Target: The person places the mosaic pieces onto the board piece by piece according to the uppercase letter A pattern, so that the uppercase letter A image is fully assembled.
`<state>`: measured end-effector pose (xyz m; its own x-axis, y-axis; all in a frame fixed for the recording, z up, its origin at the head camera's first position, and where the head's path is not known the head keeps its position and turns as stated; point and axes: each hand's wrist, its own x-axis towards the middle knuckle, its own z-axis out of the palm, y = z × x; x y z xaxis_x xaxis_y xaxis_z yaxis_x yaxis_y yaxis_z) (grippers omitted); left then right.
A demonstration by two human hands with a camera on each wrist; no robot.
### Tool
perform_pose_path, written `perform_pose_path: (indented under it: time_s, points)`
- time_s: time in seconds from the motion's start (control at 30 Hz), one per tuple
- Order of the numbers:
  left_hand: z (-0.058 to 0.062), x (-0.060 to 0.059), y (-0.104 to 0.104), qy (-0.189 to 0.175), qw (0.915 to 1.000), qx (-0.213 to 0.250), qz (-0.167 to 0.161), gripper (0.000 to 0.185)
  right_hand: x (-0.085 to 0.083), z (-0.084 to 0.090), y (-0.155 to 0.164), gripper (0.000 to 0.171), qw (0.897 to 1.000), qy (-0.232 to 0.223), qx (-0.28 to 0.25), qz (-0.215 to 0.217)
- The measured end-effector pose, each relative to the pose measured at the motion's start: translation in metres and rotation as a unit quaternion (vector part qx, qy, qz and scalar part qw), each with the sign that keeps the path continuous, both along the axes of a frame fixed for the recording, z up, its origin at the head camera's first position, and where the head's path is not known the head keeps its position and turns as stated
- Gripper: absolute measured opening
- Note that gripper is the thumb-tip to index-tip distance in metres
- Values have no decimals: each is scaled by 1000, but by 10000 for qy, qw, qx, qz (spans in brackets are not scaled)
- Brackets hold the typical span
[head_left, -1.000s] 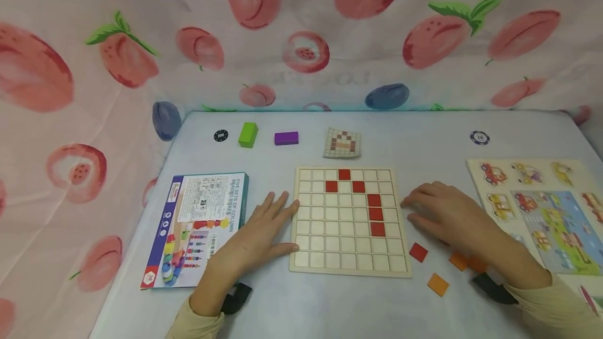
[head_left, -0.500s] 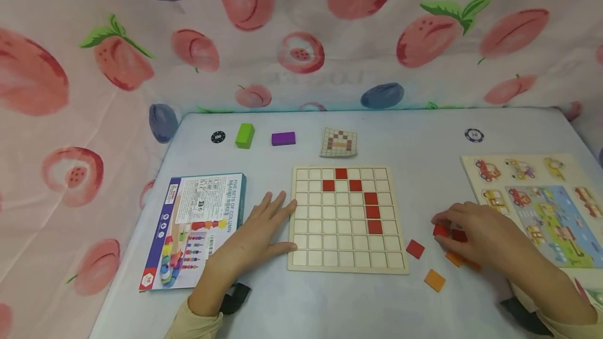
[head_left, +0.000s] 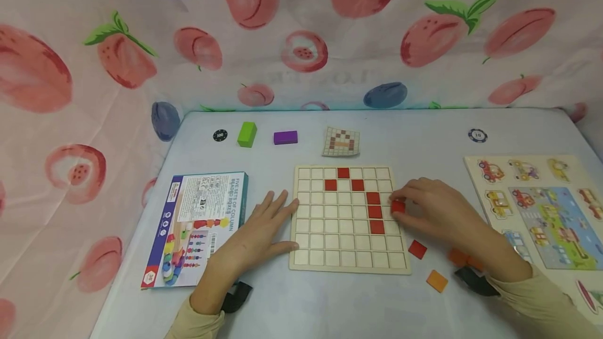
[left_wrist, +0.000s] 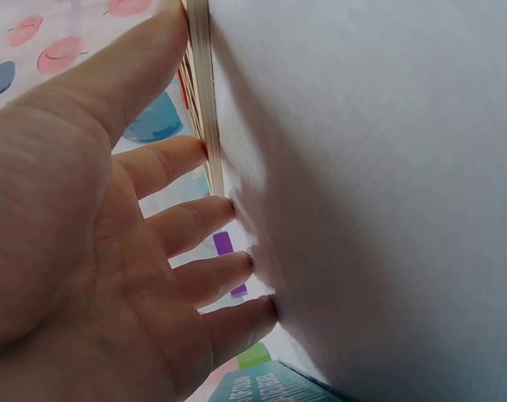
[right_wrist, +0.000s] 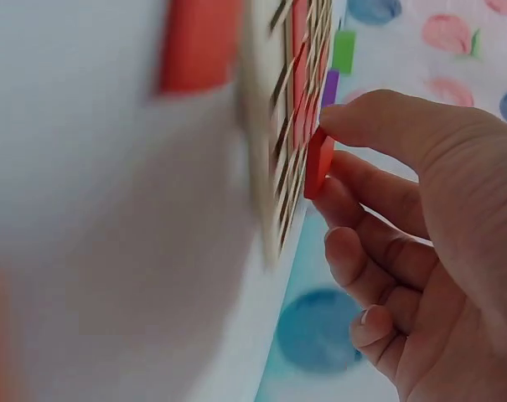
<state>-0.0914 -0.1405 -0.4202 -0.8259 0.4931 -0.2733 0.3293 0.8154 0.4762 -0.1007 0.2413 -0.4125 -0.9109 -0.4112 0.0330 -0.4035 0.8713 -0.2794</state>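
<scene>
A wooden grid board (head_left: 346,263) lies on the table with several red tiles (head_left: 375,212) set in its cells. My right hand (head_left: 431,213) pinches a red tile (head_left: 398,206) (right_wrist: 318,163) over the board's right edge, just right of the column of red tiles. My left hand (head_left: 261,234) lies flat with straight fingers (left_wrist: 186,222) against the board's left edge (left_wrist: 204,100). A loose red tile (head_left: 417,249) and orange tiles (head_left: 437,280) lie right of the board. A small pattern card (head_left: 341,142) sits behind it.
A boxed toy (head_left: 198,226) lies left of my left hand. A green block (head_left: 247,134), a purple block (head_left: 285,137) and two chips (head_left: 220,135) sit along the back. A vehicle puzzle board (head_left: 542,213) is at the right. Fruit-print cloth surrounds the table.
My right hand took a red tile from the pile at the right and carried it left to the board's right edge. The left hand stayed put.
</scene>
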Motion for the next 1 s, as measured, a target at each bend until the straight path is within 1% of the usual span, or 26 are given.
perform_pose_path:
  time_s: [0.17,0.27,0.37,0.53,0.63,0.73,0.9,1.0]
  points:
    - [0,0,0,-10,10000,-5,-1,89,-25,-2,-46,26,9979,113,-260,578]
    - [0,0,0,-14,10000,-2,17,88,-37,-4,-73,26,9945,191,-334,969]
    - [-1,0,0,6,10000,-16,21,88,-46,-5,-98,26,9911,224,-341,1263]
    - [0,0,-1,-15,10000,-33,2,87,-57,-5,-129,23,9898,92,-188,1410]
    - [1,0,-1,-25,10000,-37,-27,87,-61,-7,-138,16,9901,92,-2,1402]
    - [2,0,-1,-14,10000,-31,-51,87,-61,-7,-139,11,9896,178,60,1426]
    - [3,0,-1,-25,10000,-14,-28,86,-58,-8,-135,10,9856,418,-24,1639]
    - [2,1,-1,-50,10000,4,-6,87,-55,-7,-130,11,9836,462,-42,1741]
